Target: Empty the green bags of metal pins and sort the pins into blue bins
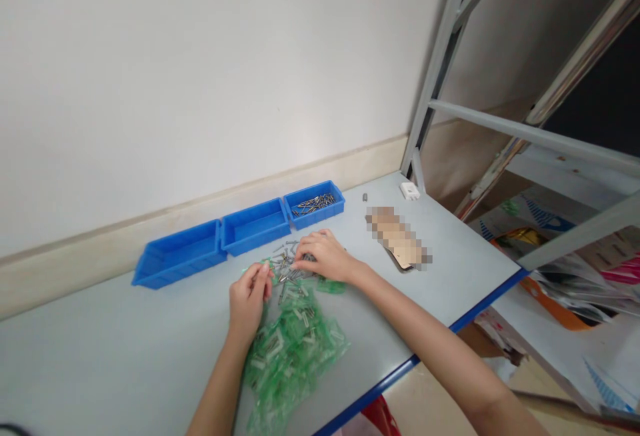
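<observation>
Head view: the left hand (pixel 249 299) is drawn together, its fingertips (pixel 263 268) pinching at the edge of a heap of loose metal screws (pixel 285 266), though what they hold is too small to tell. The right hand (pixel 323 256) sits curled against the right side of the heap, its fingers (pixel 300 259) resting on it; any grip there cannot be told. Green plastic bags (pixel 290 356) lie touching the heap on the person's side. Three blue bins (pixel 255 226) stand in a row beyond the heap, the rightmost holding more screws (pixel 314 206). A blurred flat object (pixel 397 239) lies right of the heap on the grey table (pixel 125 349).
</observation>
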`<control>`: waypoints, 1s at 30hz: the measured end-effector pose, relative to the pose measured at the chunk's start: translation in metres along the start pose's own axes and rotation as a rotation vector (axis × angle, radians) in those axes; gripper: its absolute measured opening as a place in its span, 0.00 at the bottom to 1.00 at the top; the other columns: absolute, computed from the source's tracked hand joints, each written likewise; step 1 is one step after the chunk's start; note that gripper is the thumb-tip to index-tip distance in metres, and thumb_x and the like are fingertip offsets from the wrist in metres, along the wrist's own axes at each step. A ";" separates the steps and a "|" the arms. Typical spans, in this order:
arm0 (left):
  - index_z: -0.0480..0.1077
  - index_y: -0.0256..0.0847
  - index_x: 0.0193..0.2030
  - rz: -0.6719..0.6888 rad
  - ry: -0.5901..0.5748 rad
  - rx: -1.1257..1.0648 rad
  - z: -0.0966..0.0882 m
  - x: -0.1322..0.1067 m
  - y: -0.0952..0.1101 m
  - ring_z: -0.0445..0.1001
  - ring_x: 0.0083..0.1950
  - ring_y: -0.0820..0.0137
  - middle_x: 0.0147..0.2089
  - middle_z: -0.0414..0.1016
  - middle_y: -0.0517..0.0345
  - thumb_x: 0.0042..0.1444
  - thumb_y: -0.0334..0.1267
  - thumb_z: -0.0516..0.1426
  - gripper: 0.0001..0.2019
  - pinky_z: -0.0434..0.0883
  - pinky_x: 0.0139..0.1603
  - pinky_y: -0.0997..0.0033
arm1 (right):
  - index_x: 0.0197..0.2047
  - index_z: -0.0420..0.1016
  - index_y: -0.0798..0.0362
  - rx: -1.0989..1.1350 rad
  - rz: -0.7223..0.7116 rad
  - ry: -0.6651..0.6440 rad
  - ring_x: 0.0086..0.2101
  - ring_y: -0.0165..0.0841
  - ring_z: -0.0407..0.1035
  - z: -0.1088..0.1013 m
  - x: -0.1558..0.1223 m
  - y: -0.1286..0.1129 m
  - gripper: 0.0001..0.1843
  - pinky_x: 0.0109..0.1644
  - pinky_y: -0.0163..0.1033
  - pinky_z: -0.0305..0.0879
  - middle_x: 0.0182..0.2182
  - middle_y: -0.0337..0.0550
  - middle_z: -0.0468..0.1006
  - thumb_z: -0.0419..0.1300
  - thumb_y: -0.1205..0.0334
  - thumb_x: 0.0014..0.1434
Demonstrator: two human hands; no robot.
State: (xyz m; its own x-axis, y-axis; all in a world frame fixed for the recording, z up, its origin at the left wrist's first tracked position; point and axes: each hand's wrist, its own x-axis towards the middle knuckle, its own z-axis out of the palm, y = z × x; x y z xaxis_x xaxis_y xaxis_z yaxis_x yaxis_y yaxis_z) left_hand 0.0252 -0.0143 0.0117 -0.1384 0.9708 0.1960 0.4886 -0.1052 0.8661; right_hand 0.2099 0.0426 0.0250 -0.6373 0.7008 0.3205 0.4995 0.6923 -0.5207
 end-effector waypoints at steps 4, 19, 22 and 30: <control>0.63 0.40 0.24 0.000 -0.030 0.016 0.001 -0.001 0.001 0.59 0.17 0.74 0.14 0.59 0.67 0.58 0.47 0.49 0.16 0.59 0.22 0.75 | 0.35 0.74 0.54 0.113 0.017 0.019 0.32 0.30 0.67 0.004 0.002 -0.006 0.21 0.39 0.35 0.51 0.31 0.41 0.78 0.49 0.47 0.63; 0.62 0.41 0.23 -0.029 -0.033 -0.007 0.001 -0.001 0.004 0.58 0.17 0.74 0.14 0.58 0.67 0.58 0.46 0.49 0.15 0.58 0.21 0.74 | 0.32 0.74 0.53 0.190 0.071 0.082 0.28 0.27 0.65 0.011 -0.003 -0.007 0.13 0.36 0.32 0.52 0.27 0.37 0.76 0.53 0.57 0.63; 0.63 0.41 0.24 -0.031 -0.029 -0.015 0.002 -0.001 0.004 0.58 0.17 0.74 0.14 0.58 0.67 0.58 0.46 0.49 0.15 0.58 0.21 0.74 | 0.32 0.74 0.53 0.172 0.082 0.084 0.27 0.27 0.64 0.010 -0.003 -0.009 0.13 0.35 0.32 0.51 0.25 0.36 0.75 0.54 0.56 0.62; 0.63 0.41 0.24 -0.031 -0.049 -0.014 0.003 -0.001 0.003 0.58 0.17 0.74 0.13 0.58 0.67 0.57 0.46 0.49 0.15 0.58 0.22 0.74 | 0.32 0.74 0.53 0.258 0.090 0.058 0.27 0.26 0.65 0.010 -0.003 -0.008 0.12 0.37 0.31 0.54 0.24 0.35 0.74 0.54 0.57 0.62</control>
State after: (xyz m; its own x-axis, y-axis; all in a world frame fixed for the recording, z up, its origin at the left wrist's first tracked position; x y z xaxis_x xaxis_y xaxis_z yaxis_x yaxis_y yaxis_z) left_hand 0.0292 -0.0153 0.0132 -0.1112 0.9829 0.1466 0.4728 -0.0774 0.8777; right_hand 0.2020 0.0335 0.0199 -0.5589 0.7712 0.3046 0.3821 0.5656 -0.7308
